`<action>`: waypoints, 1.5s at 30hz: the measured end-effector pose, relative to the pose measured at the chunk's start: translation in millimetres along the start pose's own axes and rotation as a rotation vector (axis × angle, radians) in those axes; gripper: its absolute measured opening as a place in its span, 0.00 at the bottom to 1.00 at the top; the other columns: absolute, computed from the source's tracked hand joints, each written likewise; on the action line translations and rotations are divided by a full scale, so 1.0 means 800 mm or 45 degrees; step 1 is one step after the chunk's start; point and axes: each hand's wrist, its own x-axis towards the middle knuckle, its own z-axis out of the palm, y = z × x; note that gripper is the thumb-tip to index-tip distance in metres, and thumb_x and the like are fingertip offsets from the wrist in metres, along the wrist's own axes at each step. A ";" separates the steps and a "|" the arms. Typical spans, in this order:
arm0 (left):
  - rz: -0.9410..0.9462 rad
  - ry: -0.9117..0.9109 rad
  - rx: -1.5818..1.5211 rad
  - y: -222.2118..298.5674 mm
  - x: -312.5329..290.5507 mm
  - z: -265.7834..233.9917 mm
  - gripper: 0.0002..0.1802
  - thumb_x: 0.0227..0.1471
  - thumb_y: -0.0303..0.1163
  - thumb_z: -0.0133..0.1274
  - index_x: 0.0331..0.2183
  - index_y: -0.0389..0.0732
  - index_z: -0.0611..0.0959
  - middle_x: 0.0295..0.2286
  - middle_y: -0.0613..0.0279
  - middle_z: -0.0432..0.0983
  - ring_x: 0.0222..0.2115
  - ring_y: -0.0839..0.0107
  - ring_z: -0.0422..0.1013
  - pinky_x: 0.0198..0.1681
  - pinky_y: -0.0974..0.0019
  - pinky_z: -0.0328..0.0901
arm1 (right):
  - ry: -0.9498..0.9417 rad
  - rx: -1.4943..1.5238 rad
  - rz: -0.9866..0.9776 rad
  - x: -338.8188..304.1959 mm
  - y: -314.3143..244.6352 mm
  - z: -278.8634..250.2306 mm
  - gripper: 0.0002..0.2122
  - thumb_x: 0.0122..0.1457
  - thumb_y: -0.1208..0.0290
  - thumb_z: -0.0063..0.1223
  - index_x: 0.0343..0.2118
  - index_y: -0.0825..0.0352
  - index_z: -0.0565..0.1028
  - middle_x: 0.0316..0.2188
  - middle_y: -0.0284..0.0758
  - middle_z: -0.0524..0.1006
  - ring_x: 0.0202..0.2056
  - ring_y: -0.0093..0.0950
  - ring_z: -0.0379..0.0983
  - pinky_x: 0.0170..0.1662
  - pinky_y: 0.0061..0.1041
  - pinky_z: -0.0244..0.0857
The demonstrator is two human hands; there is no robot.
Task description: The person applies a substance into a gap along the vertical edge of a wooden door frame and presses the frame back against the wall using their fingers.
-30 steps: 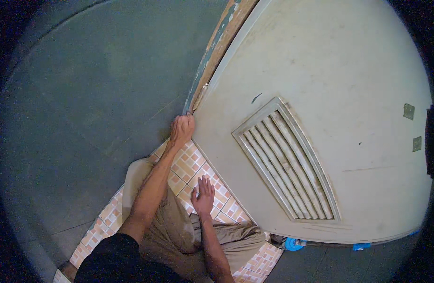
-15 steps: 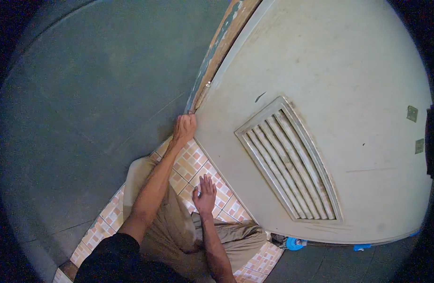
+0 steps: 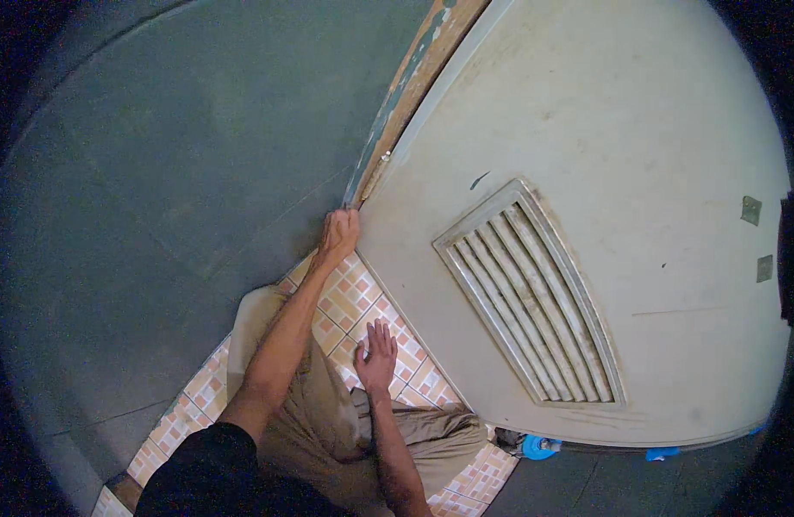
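I am looking down at the foot of a doorway, crouched or kneeling on the small orange-and-white tiled floor, with my tan trousers folded under me. My left hand reaches forward to the bottom corner where the worn brown wooden door frame meets the pale cream door with a slatted vent, right beside the dark grey-green wall. Its grip is curled narrow, the knuckles bunched against the base of the frame, but I cannot tell whether it holds anything, since the fingers hide their inside. My right hand lies flat and spread on the tiles just beside the door's lower edge, holding nothing and, I judge, bracing my weight. The louvred vent sits well apart from both hands. I read the step in hand as work at the frame's foot, in the gap by the door's hinge side. The next move there calls for a steady left wrist and small, careful pressure, since the corner is tight and the right hand must keep me balanced. A blue object lies near the door's far bottom edge.
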 end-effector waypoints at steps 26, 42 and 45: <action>-0.206 -0.112 -0.174 0.006 0.002 0.012 0.07 0.56 0.26 0.45 0.28 0.34 0.75 0.17 0.48 0.69 0.19 0.55 0.70 0.22 0.53 0.62 | 0.051 -0.005 -0.024 -0.001 0.008 -0.001 0.24 0.58 0.65 0.45 0.59 0.63 0.66 0.64 0.38 0.60 0.65 0.37 0.52 0.66 0.45 0.43; -0.329 -0.099 -0.108 0.027 0.012 -0.017 0.20 0.58 0.36 0.38 0.26 0.30 0.77 0.28 0.33 0.74 0.33 0.37 0.71 0.35 0.43 0.65 | 0.024 -0.002 -0.004 -0.001 0.003 -0.002 0.24 0.59 0.65 0.45 0.59 0.62 0.66 0.65 0.36 0.58 0.66 0.36 0.50 0.67 0.43 0.42; -0.192 -0.023 -0.054 0.020 0.008 -0.010 0.20 0.57 0.36 0.38 0.26 0.29 0.77 0.28 0.32 0.74 0.34 0.36 0.71 0.36 0.43 0.65 | 0.033 -0.011 -0.022 -0.001 0.005 0.001 0.24 0.59 0.64 0.44 0.59 0.62 0.66 0.65 0.36 0.58 0.66 0.36 0.50 0.67 0.43 0.42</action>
